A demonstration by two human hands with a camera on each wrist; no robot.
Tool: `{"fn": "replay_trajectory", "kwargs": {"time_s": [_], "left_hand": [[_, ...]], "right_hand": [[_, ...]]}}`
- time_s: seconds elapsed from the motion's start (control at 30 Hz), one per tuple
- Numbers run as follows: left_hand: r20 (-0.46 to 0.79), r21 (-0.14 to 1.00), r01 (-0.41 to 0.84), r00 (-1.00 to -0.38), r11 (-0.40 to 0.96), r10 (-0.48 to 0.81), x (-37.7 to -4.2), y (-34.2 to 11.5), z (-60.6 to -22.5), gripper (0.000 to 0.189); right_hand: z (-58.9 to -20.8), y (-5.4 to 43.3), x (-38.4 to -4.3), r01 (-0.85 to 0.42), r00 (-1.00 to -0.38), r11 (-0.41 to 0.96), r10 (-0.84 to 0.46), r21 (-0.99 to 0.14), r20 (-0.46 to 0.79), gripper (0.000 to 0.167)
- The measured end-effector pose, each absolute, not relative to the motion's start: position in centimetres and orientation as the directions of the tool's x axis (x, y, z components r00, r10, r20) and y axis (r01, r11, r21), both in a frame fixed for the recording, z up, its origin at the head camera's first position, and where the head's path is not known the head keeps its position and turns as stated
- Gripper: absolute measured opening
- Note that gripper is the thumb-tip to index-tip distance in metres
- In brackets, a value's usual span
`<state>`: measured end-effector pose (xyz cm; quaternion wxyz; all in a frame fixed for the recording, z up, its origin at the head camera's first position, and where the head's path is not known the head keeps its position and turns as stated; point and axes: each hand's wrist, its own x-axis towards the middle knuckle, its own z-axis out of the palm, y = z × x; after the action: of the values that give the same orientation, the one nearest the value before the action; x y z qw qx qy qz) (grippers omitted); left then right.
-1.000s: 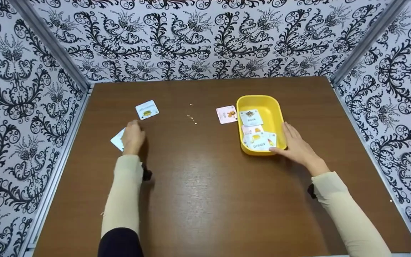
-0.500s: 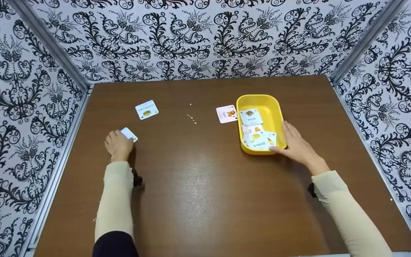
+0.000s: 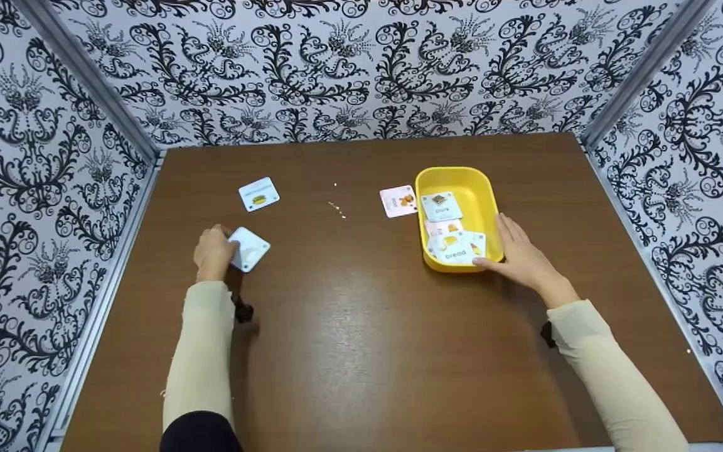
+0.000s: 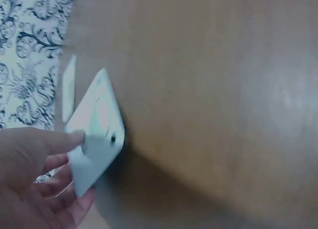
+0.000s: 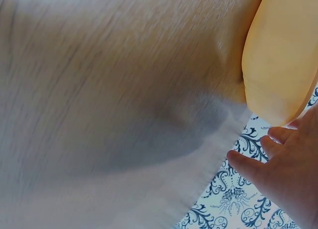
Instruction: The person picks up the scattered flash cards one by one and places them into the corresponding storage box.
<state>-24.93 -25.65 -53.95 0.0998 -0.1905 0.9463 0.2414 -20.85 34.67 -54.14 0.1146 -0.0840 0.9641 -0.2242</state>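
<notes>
In the head view my left hand (image 3: 214, 251) holds a pale blue-edged picture card (image 3: 250, 249) by its left side. The left wrist view shows the thumb on the face of this card (image 4: 99, 129), with fingers behind it; the card is tilted and its print is blurred. My right hand (image 3: 524, 258) rests against the near right corner of a yellow tray (image 3: 486, 210). Its thumb lies over the near rim, and the other fingers lie straight along the outside. Several cards, among them a "bread" card (image 3: 455, 251) and a "pork" card (image 3: 442, 206), lie in the tray.
A hamburger picture card (image 3: 259, 194) lies on the brown table (image 3: 349, 326), beyond my left hand. A pink card (image 3: 398, 201) lies against the tray's left side. Small pale specks (image 3: 337, 209) dot the table between them. Patterned walls (image 3: 349, 69) stand at the back and sides.
My left hand has picked up the card at the left and turned it, its face now showing, a little farther right. The right hand and the tray have stayed put.
</notes>
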Motion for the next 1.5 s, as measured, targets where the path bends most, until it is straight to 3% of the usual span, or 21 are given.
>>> {"fn": "replay_trajectory", "kwargs": {"time_s": [0.33,0.87,1.5], "left_hand": [[-0.26,0.567,-0.312,-0.946,0.762,-0.194,-25.8,-23.0,-51.6,0.033],[-0.065,0.782,-0.074,-0.997,0.619,-0.037,-27.8,-14.6,-49.0,0.021],[-0.004,0.812,0.129,-0.974,0.57,0.227,-28.9,-1.3,-46.2,0.021]], "right_hand": [[-54.1,34.5,-20.9,-0.095,-0.962,0.881,-0.201,-0.464,-0.184,0.115],[-54.2,34.7,-20.9,-0.123,-0.961,0.882,-0.221,-0.455,-0.167,0.117],[-54.2,34.7,-21.0,-0.14,-0.959,0.899,-0.227,-0.416,-0.167,0.117]]}}
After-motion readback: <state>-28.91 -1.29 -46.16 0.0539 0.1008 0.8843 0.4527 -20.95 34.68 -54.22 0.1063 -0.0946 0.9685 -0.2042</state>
